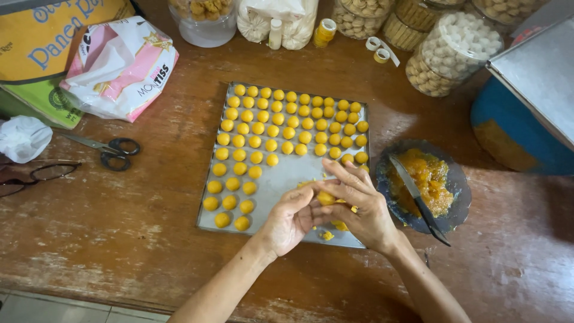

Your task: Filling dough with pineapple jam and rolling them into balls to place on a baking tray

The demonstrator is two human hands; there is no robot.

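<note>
left hand (291, 218), right hand (359, 206), dough ball (326, 198), tray (281, 179)

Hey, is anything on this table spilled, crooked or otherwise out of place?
Mostly tidy. A few yellow crumbs lie loose on the tray under the hands, off the neat rows of balls. The knife rests tilted in the bowl, its tip poking over the rim. Nothing looks damaged.

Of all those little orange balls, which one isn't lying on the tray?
The orange ball pressed between the left hand and right hand. All the others sit in rows on the metal tray.
</note>
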